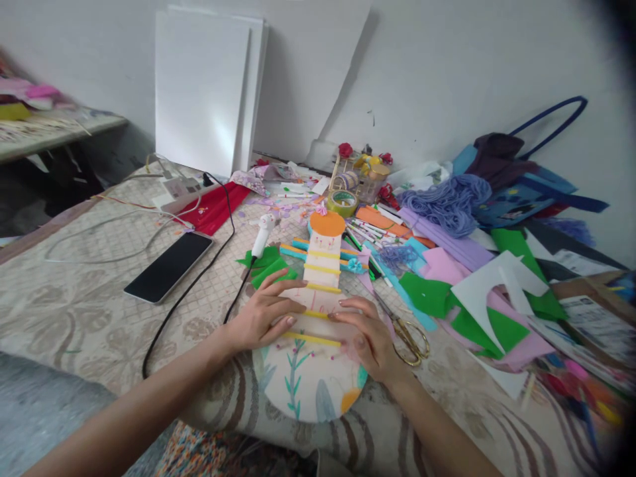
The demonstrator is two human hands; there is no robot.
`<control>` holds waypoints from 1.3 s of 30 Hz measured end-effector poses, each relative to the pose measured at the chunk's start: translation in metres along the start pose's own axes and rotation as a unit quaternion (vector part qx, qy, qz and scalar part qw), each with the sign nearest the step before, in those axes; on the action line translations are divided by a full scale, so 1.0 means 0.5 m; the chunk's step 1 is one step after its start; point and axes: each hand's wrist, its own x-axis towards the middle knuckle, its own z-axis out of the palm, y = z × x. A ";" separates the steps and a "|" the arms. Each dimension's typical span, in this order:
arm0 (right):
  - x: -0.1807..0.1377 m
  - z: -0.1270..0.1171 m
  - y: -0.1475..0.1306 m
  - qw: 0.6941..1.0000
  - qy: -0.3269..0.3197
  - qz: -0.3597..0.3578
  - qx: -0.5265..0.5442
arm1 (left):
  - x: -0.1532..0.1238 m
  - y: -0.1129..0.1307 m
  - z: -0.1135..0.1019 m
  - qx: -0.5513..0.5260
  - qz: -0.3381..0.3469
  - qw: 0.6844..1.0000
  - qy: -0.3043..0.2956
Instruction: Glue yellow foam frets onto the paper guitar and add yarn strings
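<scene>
a guitar-shaped cutout [318, 327], crossed by yellow strips [322, 287], lies flat at the near edge of a cloth-covered worktop [99, 318]. the left hand [268, 311] and right hand [368, 336] touch one strip from opposite sides, each grip apart, thumb clear of fingers. a white glue gun [263, 236] and smartphone [169, 268] lie left; gold-handled scissors [410, 340] and periwinkle yarn [444, 204], right.

Soft, cool light falls fairly evenly across the tabletop [89, 321]. Pale glare blooms low on the white board [201, 93], and a soft diagonal shadow marks the wall [472, 59]. Edges look stretched; the lower-right scraps [591, 391] blur, and black vignetting darkens the right-hand corners.
</scene>
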 end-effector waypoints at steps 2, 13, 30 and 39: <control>-0.001 0.001 0.001 1.000 -0.002 0.004 0.003 | -0.002 -0.001 0.001 -0.001 -0.002 1.000 -0.003; 0.006 0.000 -0.009 1.000 0.011 0.009 -0.004 | 0.004 0.005 -0.006 -0.011 -0.014 1.000 -0.014; 0.000 0.004 -0.009 1.000 0.008 0.009 0.004 | 0.002 0.000 -0.003 -0.029 -0.013 0.999 -0.006; 0.000 0.005 -0.008 1.000 0.016 0.017 0.020 | 0.003 -0.001 0.005 -0.031 -0.115 0.992 0.046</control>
